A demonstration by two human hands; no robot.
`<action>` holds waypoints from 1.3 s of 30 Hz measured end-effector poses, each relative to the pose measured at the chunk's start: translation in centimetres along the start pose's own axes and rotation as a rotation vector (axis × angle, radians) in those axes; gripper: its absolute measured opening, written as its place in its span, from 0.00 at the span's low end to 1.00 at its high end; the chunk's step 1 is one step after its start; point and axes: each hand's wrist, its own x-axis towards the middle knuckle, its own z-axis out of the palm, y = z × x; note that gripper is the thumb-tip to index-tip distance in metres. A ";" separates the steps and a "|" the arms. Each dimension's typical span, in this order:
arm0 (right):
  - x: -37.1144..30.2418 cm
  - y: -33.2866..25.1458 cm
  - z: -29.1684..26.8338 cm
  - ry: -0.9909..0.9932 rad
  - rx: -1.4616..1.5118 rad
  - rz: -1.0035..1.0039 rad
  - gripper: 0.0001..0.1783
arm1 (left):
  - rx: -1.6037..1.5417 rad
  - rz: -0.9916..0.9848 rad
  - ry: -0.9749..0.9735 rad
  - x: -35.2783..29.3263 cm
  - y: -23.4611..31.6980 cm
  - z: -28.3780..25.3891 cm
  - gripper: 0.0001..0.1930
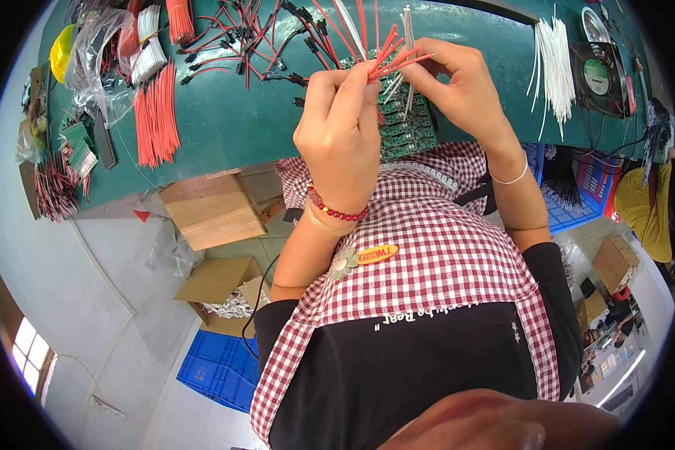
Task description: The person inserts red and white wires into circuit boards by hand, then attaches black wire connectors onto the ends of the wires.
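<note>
Above the green table (232, 127), my left hand (337, 131) is closed round a bunch of red wires (387, 54) whose ends fan out past the fingers. My right hand (461, 86) is pinched at the ends of these wires, thumb and forefinger together. Which strands it grips is partly hidden. White wires (408, 26) stand up beside its fingertips. Below both hands lies a panel of green circuit boards (406, 139) at the table's near edge, partly covered by the hands. Red wires with black connectors (251, 45) are spread beyond my left hand.
On the left lie bundles of red wires (156, 120) and white wires (150, 49), a clear plastic bag (101, 71) and small circuit boards (79, 146). To the right are loose white wires (553, 67) and a black fan (598, 79). Cardboard boxes (210, 206) stand below the table.
</note>
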 end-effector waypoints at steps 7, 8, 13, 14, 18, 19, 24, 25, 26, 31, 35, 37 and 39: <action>0.3 0.1 0.2 0.016 -0.021 -0.030 0.10 | -0.100 -0.005 0.027 0.0 0.5 -0.8 0.09; 0.3 0.0 0.2 0.011 -0.031 -0.039 0.10 | -0.100 -0.004 0.027 0.0 0.5 -0.8 0.09; 0.3 0.1 0.1 0.015 -0.004 -0.026 0.10 | -0.054 0.001 0.036 -0.2 0.4 -0.9 0.09; 0.4 0.0 0.1 -0.002 -0.023 -0.019 0.10 | -0.053 0.000 0.038 -0.3 0.4 -0.9 0.09; 0.3 -0.5 0.0 0.002 -0.017 -0.005 0.11 | -0.005 0.005 0.041 -0.5 0.3 -0.8 0.10; 0.2 -0.5 0.0 0.001 -0.008 -0.012 0.11 | 0.011 0.021 0.050 -0.5 0.2 -0.7 0.10; 0.3 -0.1 0.2 0.004 -0.002 -0.009 0.11 | 0.037 0.019 0.028 -0.5 0.0 -0.5 0.09; 0.3 -0.1 0.2 0.005 -0.003 -0.013 0.11 | 0.041 0.017 0.021 -0.5 0.0 -0.5 0.09; 0.3 -0.1 0.2 0.005 -0.003 -0.018 0.11 | 0.041 0.016 0.021 -0.5 0.0 -0.5 0.09; 0.4 0.0 0.2 -0.001 -0.010 -0.029 0.11 | 0.045 0.005 0.006 -0.5 0.1 -0.4 0.09; 0.5 -0.1 0.2 0.000 -0.022 -0.048 0.10 | 0.034 -0.007 0.002 -0.6 0.0 -0.3 0.09; 0.5 -0.1 0.3 0.002 -0.023 -0.054 0.10 | 0.042 -0.001 0.004 -0.6 -0.1 -0.3 0.09; 0.5 0.0 0.2 0.007 -0.023 -0.058 0.10 | 0.041 0.000 -0.001 -0.6 0.0 -0.3 0.09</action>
